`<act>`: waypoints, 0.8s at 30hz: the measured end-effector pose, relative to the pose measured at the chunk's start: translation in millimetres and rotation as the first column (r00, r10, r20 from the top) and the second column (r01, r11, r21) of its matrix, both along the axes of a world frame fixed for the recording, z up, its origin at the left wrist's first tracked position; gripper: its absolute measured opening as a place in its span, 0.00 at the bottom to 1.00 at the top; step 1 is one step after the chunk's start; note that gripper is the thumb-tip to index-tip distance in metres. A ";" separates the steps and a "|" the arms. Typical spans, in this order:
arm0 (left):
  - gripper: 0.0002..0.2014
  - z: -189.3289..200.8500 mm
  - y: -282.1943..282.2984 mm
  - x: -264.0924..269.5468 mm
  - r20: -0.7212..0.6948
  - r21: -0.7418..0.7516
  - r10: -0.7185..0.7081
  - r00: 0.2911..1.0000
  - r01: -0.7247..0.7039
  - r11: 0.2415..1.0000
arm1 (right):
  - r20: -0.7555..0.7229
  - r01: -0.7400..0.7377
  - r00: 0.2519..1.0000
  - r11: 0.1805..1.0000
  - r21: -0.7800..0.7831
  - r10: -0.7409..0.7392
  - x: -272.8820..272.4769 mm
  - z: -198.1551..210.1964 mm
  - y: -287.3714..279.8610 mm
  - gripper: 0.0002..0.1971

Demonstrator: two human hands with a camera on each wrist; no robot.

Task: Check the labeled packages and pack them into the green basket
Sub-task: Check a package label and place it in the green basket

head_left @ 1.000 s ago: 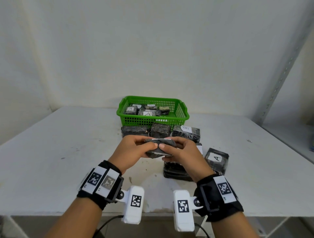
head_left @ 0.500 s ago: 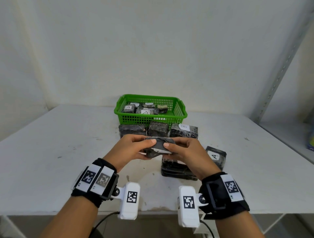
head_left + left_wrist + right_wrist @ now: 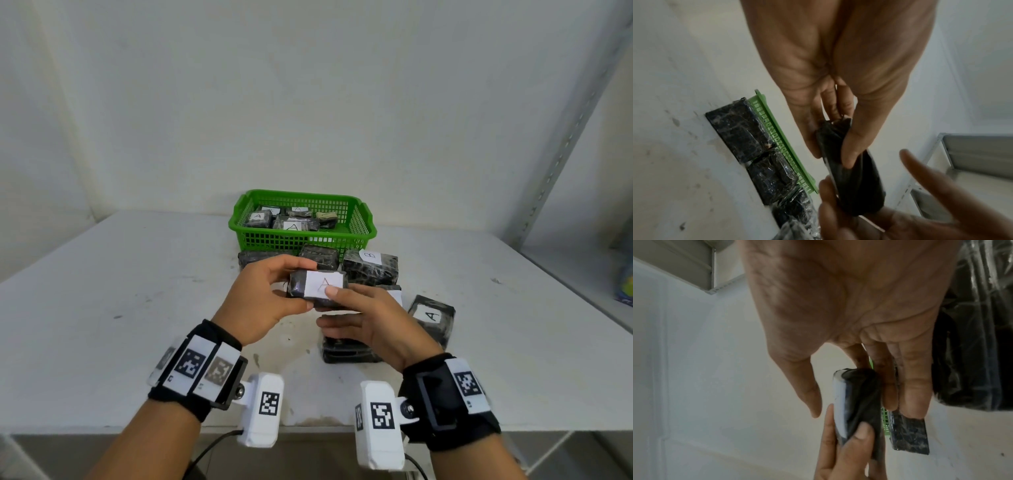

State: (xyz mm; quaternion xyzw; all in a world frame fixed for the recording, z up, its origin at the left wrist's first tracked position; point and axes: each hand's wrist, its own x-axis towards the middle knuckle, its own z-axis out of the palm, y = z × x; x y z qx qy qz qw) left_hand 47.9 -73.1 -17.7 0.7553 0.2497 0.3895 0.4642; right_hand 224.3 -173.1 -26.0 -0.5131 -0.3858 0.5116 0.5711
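Note:
A small black wrapped package with a white label reading A is held up in front of me, label towards me. My left hand pinches its left end between thumb and fingers. My right hand lies at its right end with straight fingers against its back and the thumb off it. The green basket stands behind and holds several packages, some labelled A.
Three black packages line the basket's front, the right one labelled B. Another A package lies at the right, and a stack sits under my right hand. The white table meets a wall behind; a metal shelf upright stands at the right.
The package has been turned so that its A label faces me. My right thumb has come off it and the right fingers have straightened, while the left hand keeps its pinch.

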 end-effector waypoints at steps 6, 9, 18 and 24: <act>0.28 -5.3 -3.7 2.6 0.030 -0.085 -0.106 0.994 0.108 0.990 | 0.099 0.120 0.986 0.987 0.110 -0.131 1.5 -5.7 4.5 0.14; 0.22 -6.4 -3.6 5.6 0.047 -0.240 -0.059 0.997 0.068 0.968 | 0.103 0.136 0.983 0.980 0.146 -0.152 0.3 -4.6 2.9 0.11; 0.16 -3.7 -3.1 3.7 -0.012 -0.170 -0.092 0.996 0.089 0.981 | 0.243 0.138 0.955 0.980 0.143 -0.170 5.2 -2.3 -0.7 0.14; 0.15 -2.5 -2.8 2.9 0.027 -0.183 -0.047 0.999 0.052 0.982 | 0.270 0.126 0.949 0.981 0.150 -0.164 7.3 -3.0 -1.9 0.17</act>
